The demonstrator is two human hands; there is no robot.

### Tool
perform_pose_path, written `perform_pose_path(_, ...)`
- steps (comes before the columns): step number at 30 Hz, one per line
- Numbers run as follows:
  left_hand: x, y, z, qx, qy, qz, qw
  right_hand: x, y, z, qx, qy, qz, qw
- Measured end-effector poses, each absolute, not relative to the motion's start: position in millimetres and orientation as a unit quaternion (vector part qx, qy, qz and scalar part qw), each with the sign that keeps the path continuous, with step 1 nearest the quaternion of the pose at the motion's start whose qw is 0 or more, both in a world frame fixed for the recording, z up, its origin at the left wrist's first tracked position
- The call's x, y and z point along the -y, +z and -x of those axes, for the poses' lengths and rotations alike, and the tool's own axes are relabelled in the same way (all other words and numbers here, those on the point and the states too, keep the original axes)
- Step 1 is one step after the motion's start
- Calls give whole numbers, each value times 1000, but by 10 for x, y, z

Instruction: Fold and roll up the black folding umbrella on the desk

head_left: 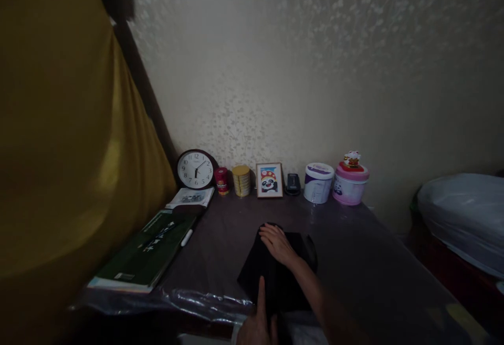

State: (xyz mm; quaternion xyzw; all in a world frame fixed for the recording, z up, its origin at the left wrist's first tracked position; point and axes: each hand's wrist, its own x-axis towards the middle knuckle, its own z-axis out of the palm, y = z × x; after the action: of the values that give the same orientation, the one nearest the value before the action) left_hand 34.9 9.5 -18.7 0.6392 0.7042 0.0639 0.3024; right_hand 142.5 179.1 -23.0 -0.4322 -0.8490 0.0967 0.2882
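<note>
A black folded cloth (275, 276) lies on the dark table (354, 261), near its front edge. My right hand (277, 242) rests flat on the far part of the cloth, fingers stretched out and open. My left hand (255, 320) is at the bottom edge of the view. Its index finger is stretched forward and presses on the near left part of the cloth. The rest of that hand is partly cut off by the frame.
Along the wall stand a clock (195, 169), a red tin (222, 180), a gold tin (241, 179), a framed panda picture (269, 180), a white tub (318, 182) and a pink tub (350, 183). Green books (145, 253) lie left. A yellow curtain (59, 150) hangs left.
</note>
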Motion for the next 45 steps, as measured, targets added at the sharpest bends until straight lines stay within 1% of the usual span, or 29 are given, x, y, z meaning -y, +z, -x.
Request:
perform_pose_path(3,-98,-211,-344,-707,60,-635,304,-2027,-193,-1371,829,63,489,263)
perform_pose_path(6,-97,-231,-339,-707,62,-637,301,-1994,-144,-1326,824,46,493,276)
perform_pose_path(13,-70,-223,-326,-702,89,-640,298,-1314,-143,-1274,870,136,404,248)
perform_pose_path(19,-56,-250,-311,-691,96,-653,296,-603,-36,-1276,852,238,357,300)
perform_pose_path(21,-49,-243,-315,-691,88,-655,293,-466,9,-1317,842,277,336,317)
perform_pose_path(23,-39,-223,-324,-700,92,-645,294,-448,24,-1420,814,298,349,356)
perform_pose_path(25,-26,-204,-336,-711,105,-631,292,-549,-15,-1597,764,267,407,424)
perform_pose_path(27,-15,-196,-346,-716,116,-627,286,-719,-111,-1826,701,182,483,492)
perform_pose_path(29,-7,-201,-351,-717,121,-625,282,-883,-244,-2055,644,111,545,526)
perform_pose_path(30,-5,-206,-352,-718,126,-624,281,-944,-312,-2152,626,94,564,530)
perform_pose_path(33,-3,-215,-349,-718,130,-624,280,-1014,-456,-2319,591,113,612,514)
perform_pose_path(37,0,-196,-348,-718,115,-626,282,-982,-453,-2299,600,173,624,470)
perform_pose_path(45,10,-195,-355,-714,131,-631,275,-1092,-354,-2227,630,147,655,391)
